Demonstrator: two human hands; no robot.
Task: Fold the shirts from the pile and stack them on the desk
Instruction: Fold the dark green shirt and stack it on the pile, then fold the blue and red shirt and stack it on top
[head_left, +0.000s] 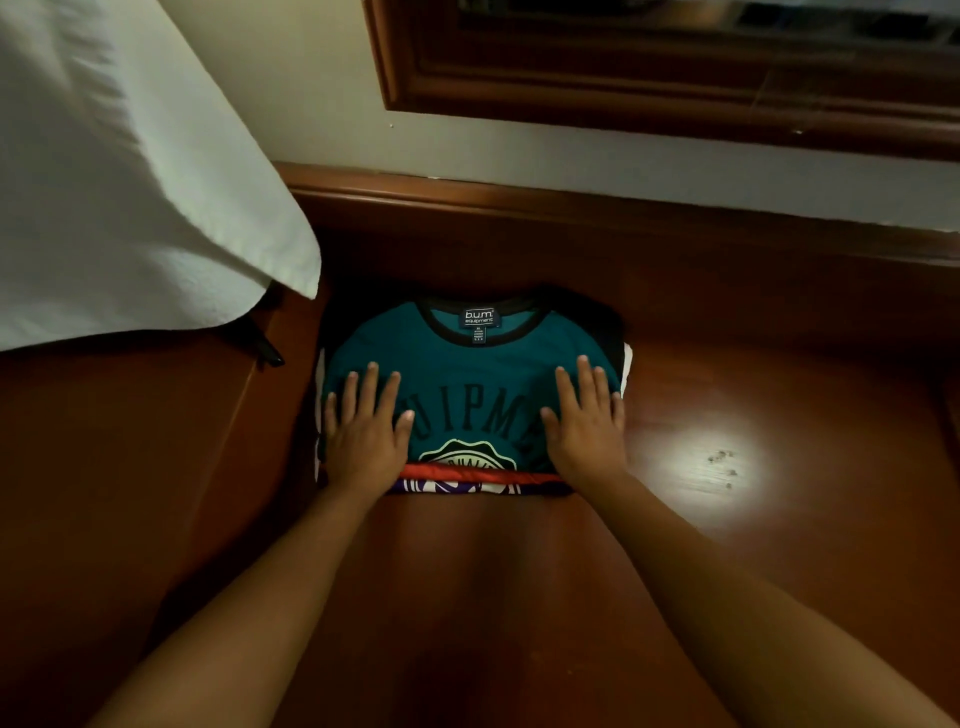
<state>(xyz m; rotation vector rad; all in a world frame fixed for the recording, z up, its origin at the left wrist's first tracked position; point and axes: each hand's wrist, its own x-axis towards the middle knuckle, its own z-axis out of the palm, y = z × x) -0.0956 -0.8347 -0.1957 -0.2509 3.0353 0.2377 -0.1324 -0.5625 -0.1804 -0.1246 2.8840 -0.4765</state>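
Both forearms run up from the near edge; my left hand (363, 431) and right hand (587, 421) lie flat, fingers straight, pressing the folded teal shirt (472, 384) atop the stack (467, 486) on the bench (779, 395). Red and purple-white layers show underneath, so I'd judge several folded already; the pile isn't visible, remaining count unknown

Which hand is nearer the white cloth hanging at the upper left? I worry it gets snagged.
Left. The left hand presses the teal shirt just below and right of the white cloth; the right hand lies farther right.
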